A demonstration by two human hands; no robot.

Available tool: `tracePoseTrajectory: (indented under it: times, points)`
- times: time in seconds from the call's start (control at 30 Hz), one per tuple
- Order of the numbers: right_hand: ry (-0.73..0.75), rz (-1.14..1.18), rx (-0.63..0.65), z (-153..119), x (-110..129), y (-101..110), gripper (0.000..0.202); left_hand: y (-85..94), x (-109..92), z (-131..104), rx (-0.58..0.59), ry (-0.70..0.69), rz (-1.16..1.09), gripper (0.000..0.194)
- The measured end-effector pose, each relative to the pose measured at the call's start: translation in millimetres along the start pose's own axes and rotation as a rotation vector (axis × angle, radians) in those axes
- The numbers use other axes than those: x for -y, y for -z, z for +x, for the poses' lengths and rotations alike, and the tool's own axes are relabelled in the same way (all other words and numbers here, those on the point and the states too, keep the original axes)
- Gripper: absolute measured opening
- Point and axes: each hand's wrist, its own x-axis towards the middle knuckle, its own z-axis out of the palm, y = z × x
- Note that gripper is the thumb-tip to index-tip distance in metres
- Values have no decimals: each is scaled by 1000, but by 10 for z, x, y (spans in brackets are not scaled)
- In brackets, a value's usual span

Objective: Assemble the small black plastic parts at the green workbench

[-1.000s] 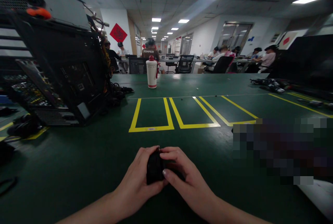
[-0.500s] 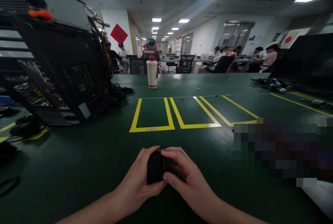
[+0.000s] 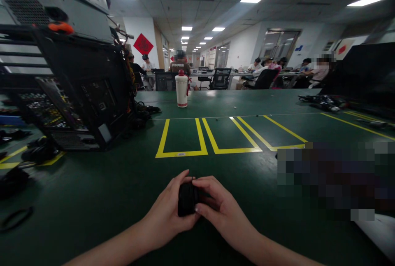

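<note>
A small black object (image 3: 187, 199) is held between both hands low in the middle of the view, over the green table (image 3: 123, 192). My left hand (image 3: 169, 208) wraps round its left side, with the thumb and fingers curved about it. On the right side, my right hand (image 3: 217, 202) grips it with thumb and fingertips. The fingers hide parts of the object, and what exactly it is cannot be made out.
An open black computer case (image 3: 77, 89) with cables stands at the left. A white cup with a red lid (image 3: 182, 89) stands farther back. Yellow tape (image 3: 182, 154) marks the table. Cables (image 3: 322, 102) lie at the right; people sit beyond.
The view has shifted slightly, so the case and cup appear a little lower and farther right. Both hands still hold the black object, slightly farther right in view.
</note>
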Motion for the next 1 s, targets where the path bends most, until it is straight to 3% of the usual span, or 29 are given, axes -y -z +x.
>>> tracePoseTrajectory:
  times: [0.4,0.53,0.73,1.0]
  points:
    - [-9,-37,22,-204,50,-87,33,15,-179,-182,-21,16,12,64]
    - [38,-60,9,-315,84,-130,23,-22,-263,-303,-41,31,-4,61]
    - [62,-85,-15,-335,54,-141,14,-108,-205,-360,-87,17,16,61]
    - [45,-212,-21,-332,112,-171,29,-74,-206,-380,-60,19,4,61]
